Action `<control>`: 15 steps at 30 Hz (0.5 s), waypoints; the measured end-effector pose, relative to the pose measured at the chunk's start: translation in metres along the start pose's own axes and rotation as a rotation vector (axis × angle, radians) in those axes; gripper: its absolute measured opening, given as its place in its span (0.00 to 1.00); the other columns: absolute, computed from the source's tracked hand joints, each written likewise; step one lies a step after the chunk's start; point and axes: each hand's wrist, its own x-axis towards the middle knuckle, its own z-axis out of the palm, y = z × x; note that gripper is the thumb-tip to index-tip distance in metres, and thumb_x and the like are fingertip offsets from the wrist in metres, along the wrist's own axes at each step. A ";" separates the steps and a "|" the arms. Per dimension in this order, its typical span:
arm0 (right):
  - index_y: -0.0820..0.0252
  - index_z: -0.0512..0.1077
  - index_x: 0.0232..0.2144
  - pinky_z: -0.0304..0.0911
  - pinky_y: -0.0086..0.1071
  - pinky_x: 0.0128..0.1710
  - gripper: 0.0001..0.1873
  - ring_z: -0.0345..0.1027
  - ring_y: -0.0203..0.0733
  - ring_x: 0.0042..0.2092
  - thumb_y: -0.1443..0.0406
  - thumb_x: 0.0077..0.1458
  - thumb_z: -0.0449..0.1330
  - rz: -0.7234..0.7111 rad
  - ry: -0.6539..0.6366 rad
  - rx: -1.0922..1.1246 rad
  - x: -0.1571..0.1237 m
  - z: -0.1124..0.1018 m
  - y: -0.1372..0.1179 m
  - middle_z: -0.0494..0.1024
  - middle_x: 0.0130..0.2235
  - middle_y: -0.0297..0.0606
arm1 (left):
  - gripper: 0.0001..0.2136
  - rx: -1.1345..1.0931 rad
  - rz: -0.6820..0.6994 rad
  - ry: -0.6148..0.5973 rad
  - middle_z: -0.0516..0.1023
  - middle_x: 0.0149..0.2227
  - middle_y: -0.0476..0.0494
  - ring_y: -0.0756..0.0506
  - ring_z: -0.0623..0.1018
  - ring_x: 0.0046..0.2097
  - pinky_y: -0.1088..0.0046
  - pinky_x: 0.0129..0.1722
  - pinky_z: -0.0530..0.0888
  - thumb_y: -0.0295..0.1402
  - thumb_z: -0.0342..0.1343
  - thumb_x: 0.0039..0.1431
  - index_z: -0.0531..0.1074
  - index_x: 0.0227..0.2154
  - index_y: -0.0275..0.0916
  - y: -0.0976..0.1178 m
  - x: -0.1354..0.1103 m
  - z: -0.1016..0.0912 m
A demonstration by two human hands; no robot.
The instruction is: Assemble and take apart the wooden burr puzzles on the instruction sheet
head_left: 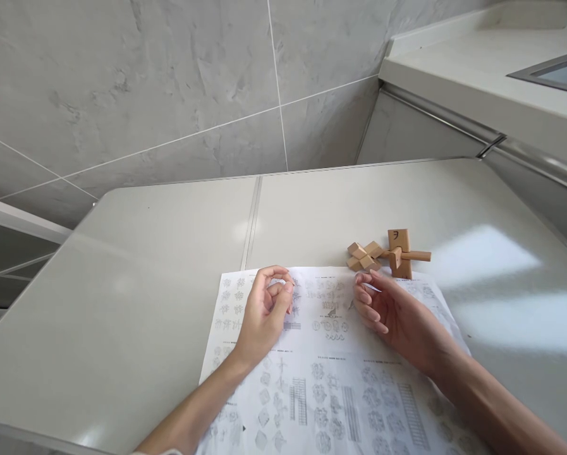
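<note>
My left hand (268, 313) rests over a printed paper sheet (306, 373), its fingers loosely curled with a gap between forefinger and thumb. Nothing shows in it. On the sheet's right side, my right hand (390, 309) is half curled, palm turned inward, fingers apart and nothing visible in them. Just beyond the right fingertips lies a wooden burr puzzle (365, 256) made of crossed blocks. Close beside it on the right is a second wooden puzzle (400, 253), cross-shaped, with a dark mark on its upright piece. The sheet carries rows of small grey diagrams.
The white folding table (122, 284) has a seam (251, 221) running across it. A grey tiled wall (169, 82) stands behind its far edge. At the upper right a white counter (454, 63) with a metal-rimmed inset (553, 69) rises above table height.
</note>
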 end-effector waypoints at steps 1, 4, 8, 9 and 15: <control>0.57 0.76 0.35 0.61 0.23 0.19 0.17 0.59 0.31 0.25 0.55 0.56 0.77 0.002 -0.004 0.002 0.000 0.000 0.000 0.67 0.29 0.29 | 0.10 -0.001 0.000 -0.001 0.74 0.44 0.48 0.52 0.70 0.30 0.73 0.33 0.73 0.43 0.56 0.75 0.68 0.49 0.44 0.000 0.000 0.000; 0.58 0.77 0.35 0.61 0.22 0.19 0.16 0.59 0.30 0.25 0.55 0.58 0.76 0.005 -0.015 0.002 0.000 0.000 0.000 0.67 0.29 0.29 | 0.09 -0.003 0.003 -0.008 0.74 0.44 0.48 0.52 0.70 0.30 0.73 0.33 0.73 0.42 0.56 0.75 0.68 0.49 0.44 -0.001 0.000 0.000; 0.59 0.78 0.36 0.62 0.21 0.19 0.14 0.59 0.30 0.25 0.56 0.60 0.75 0.004 -0.033 0.002 0.000 -0.002 0.002 0.67 0.29 0.29 | 0.08 -0.007 0.005 -0.008 0.74 0.44 0.48 0.53 0.70 0.30 0.73 0.33 0.72 0.41 0.56 0.75 0.69 0.49 0.44 -0.002 0.000 0.000; 0.59 0.78 0.36 0.62 0.21 0.20 0.14 0.60 0.30 0.26 0.56 0.61 0.74 0.004 -0.037 0.002 0.000 -0.003 0.002 0.67 0.30 0.30 | 0.08 -0.009 0.005 -0.007 0.74 0.43 0.48 0.53 0.70 0.30 0.73 0.33 0.72 0.41 0.56 0.75 0.69 0.49 0.44 -0.002 0.000 0.000; 0.59 0.79 0.36 0.63 0.21 0.20 0.12 0.61 0.30 0.26 0.57 0.64 0.71 -0.006 -0.047 0.002 0.000 -0.006 0.003 0.69 0.30 0.31 | 0.08 -0.008 -0.001 -0.007 0.74 0.43 0.49 0.53 0.70 0.30 0.74 0.32 0.72 0.40 0.56 0.75 0.69 0.49 0.44 -0.003 0.000 0.000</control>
